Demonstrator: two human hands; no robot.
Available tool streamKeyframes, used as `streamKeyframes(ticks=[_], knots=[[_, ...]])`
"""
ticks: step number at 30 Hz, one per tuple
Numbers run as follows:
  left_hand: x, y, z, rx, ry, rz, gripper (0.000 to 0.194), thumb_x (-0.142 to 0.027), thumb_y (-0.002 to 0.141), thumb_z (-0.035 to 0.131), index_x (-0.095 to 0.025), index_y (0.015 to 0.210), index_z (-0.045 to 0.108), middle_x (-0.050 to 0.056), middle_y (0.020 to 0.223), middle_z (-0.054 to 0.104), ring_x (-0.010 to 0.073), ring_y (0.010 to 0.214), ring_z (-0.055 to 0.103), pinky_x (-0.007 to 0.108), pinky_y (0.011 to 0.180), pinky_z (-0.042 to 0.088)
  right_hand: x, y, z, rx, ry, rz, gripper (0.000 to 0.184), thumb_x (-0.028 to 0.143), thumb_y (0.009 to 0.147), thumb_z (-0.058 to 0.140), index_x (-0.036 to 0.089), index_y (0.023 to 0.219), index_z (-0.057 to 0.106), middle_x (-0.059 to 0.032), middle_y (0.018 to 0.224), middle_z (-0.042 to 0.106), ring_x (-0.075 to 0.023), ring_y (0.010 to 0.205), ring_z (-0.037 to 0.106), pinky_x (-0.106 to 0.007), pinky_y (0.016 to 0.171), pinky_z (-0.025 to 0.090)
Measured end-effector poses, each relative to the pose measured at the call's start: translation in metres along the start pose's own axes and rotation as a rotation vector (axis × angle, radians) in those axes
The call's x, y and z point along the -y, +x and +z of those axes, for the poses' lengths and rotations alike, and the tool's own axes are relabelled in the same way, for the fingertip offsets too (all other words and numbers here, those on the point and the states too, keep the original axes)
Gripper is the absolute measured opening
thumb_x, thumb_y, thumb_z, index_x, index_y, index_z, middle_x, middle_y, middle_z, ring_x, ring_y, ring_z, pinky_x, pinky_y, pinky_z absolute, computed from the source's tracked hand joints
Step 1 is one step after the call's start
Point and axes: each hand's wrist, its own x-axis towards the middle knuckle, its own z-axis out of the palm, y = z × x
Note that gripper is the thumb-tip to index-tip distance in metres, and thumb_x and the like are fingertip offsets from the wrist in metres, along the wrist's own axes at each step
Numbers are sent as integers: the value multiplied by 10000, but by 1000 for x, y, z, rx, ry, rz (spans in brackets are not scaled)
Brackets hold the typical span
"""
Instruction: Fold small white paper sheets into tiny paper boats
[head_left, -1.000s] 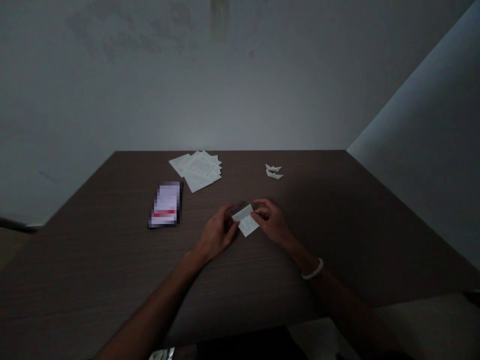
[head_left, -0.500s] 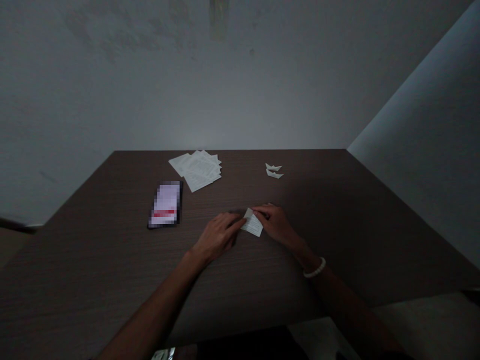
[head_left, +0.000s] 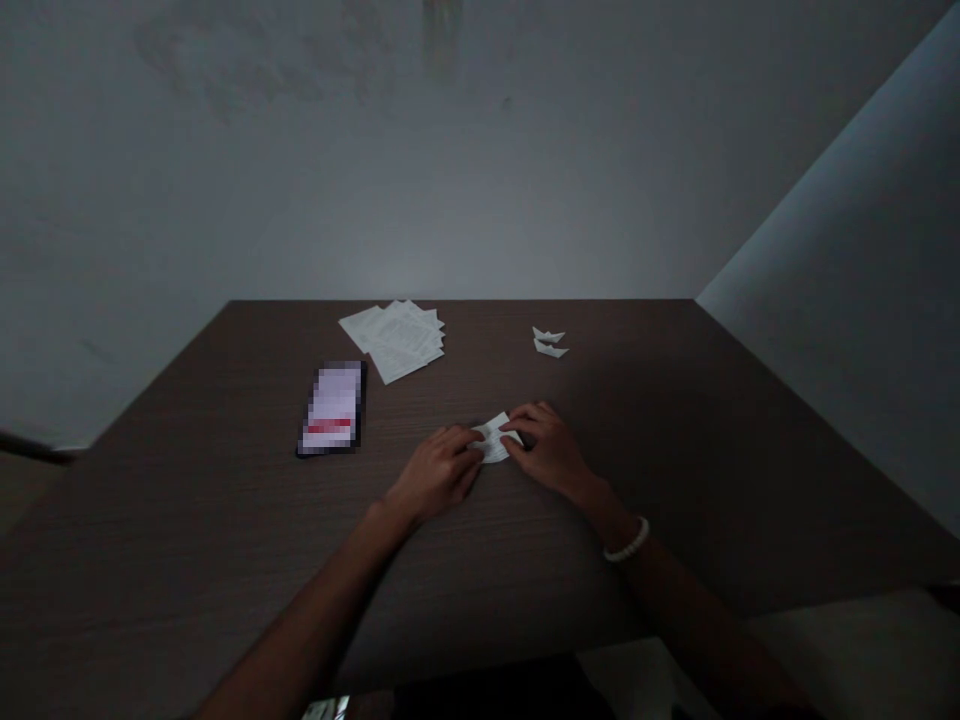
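Observation:
A small folded piece of printed paper (head_left: 494,441) lies on the table between my hands. My left hand (head_left: 441,464) grips its left edge with thumb and fingers. From the other side, my right hand (head_left: 549,447) pinches the paper's right edge between thumb and index finger. A white beaded bracelet (head_left: 627,540) circles my right wrist. Farther back on the table sit two small folded paper boats (head_left: 550,343), side by side. My fingers cover part of the paper's edges.
A fanned stack of printed paper sheets (head_left: 397,338) rests at the back left. Nearer, left of my hands, lies a phone (head_left: 331,408) with a lit, blurred screen. The dark wooden table (head_left: 225,540) meets a wall at its back edge.
The small paper has turned between my hands and its outline differs. My right fingers have shifted along its right side, and the left hand has barely moved.

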Motion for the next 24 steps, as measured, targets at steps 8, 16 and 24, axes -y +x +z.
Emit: streamKeyframes(ticks=[8, 16, 24], knots=[[4, -2, 1, 29, -80, -39, 175, -205, 900, 518, -158, 933, 684, 122, 1092, 658, 254, 1044, 617, 427, 904, 518, -1, -2, -1, 88, -46, -26, 149, 173, 774, 681, 215, 911, 723, -68, 1016, 643, -220, 941, 556, -393, 876, 477], [5, -4, 1, 44, -97, -53, 195, -194, 875, 541, -154, 1011, 675, 110, 1143, 655, 261, 1079, 607, 431, 924, 521, 4, -2, -6, 164, -54, 1, 269, 177, 726, 704, 214, 992, 680, -65, 1062, 627, -232, 986, 526, -401, 888, 440], [4, -3, 0, 30, -99, -53, 195, -178, 852, 554, -156, 1003, 676, 110, 1125, 661, 252, 1046, 623, 428, 906, 525, 8, -1, -6, 174, -55, 38, 284, 171, 706, 709, 217, 984, 669, -54, 1063, 616, -234, 997, 511, -396, 890, 411]])
